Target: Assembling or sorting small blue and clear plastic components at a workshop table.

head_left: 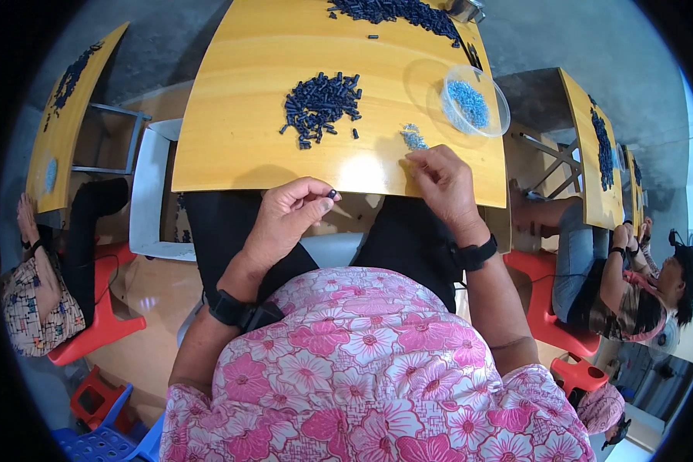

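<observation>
**Hands sorting small parts at a yellow table**

A yellow wooden table point(239, 131) fills the upper middle, its near edge curving just above the person's lap, with bare wood wide open on its left side. A heap of dark blue pieces point(319, 106) lies mid-table. To the right, well inside the far edge, a clear round bowl point(497, 115) holds light blue beads point(467, 102). The right hand point(443, 185) rests at the near edge, fingertips pinched narrowly beside a few loose blue beads point(413, 138). The left hand point(285, 219), below the edge, pinches one small dark piece point(332, 193).

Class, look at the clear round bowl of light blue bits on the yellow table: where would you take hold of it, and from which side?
Grip the clear bowl by its rim, probably from the near right side, where the right hand is closest. Its rim stands open and free all round, and the blue bits lie loose inside, so keeping it level seems wise.
</observation>
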Tool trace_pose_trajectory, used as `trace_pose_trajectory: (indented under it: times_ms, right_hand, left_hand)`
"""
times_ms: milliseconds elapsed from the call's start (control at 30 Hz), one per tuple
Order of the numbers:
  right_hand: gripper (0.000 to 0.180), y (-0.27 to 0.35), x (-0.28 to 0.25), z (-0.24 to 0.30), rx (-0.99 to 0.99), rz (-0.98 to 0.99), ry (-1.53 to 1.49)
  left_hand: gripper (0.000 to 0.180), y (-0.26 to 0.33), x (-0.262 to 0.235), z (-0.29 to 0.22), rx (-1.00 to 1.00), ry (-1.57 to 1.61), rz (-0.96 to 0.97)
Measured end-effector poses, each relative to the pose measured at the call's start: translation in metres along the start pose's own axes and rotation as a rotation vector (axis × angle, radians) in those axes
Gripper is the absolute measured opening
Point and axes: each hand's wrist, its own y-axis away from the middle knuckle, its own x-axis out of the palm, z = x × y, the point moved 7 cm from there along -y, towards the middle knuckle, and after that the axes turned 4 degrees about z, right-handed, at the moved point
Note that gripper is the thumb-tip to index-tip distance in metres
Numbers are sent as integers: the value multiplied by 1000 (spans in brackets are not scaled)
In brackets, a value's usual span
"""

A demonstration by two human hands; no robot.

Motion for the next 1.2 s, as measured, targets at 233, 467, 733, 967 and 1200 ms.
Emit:
trace_pose_trajectory:
  times_ms: [233, 467, 733, 967, 1200]
  right_hand:
    - [8, 11, 9, 0, -96, 77, 92]
    - [8, 11, 7, 1, -65, 52, 94]
    - [13, 13, 5, -20, 163, 118, -219]
    - [16, 16, 7, -26, 202, 122, -291]
    - [21, 18, -5, -24, 170, 98, -374]
  left_hand:
    - [14, -1, 2, -1, 12, 2, 18]
    - [15, -1, 2, -1, 5, -1, 6]
    - [15, 1, 2, -1, 18, -2, -2]
    - [14, 2, 3, -5, 27, 0, -6]
    - [13, 3, 1, -6, 28, 7, -17]
